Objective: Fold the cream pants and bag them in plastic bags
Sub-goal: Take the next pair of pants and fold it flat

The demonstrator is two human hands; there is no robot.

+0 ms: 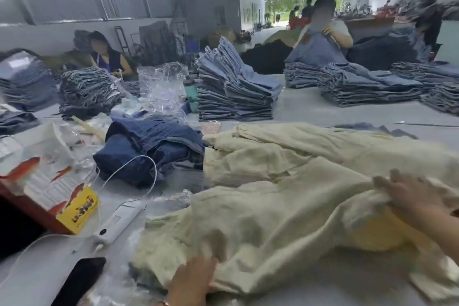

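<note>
currently mid-fold, by my judgement: cream pants (285, 206) lie spread and rumpled across the grey table (323, 112), from 6 o'clock out to 3 o'clock; no bag on them yet.

left to right: left hand (191, 278) at 6 o'clock lies on the near hem, fingers tucked into or under the cloth; blurred, so cannot tell whether they clamp it. right hand (407, 196) at 4 o'clock has fingers curled over a bunched fold and holds it.

risks (judgement): a second cream layer (323, 144) lies touching behind; a pull could drag it along. loose cloth may fold crooked if the left side slips.

surroundings: printed box (49, 181) at 9 o'clock; white cable (139, 171) and white charger (116, 223) just beside the pants' left edge, liable to snag; dark phone (79, 281) at 7 o'clock; dark denim heap (149, 146) touching the cream cloth at 10 o'clock; clear plastic bags (164, 87) at 11 o'clock, well apart behind the denim, an awkward reach; folded jean stacks (236, 87) beyond.
</note>
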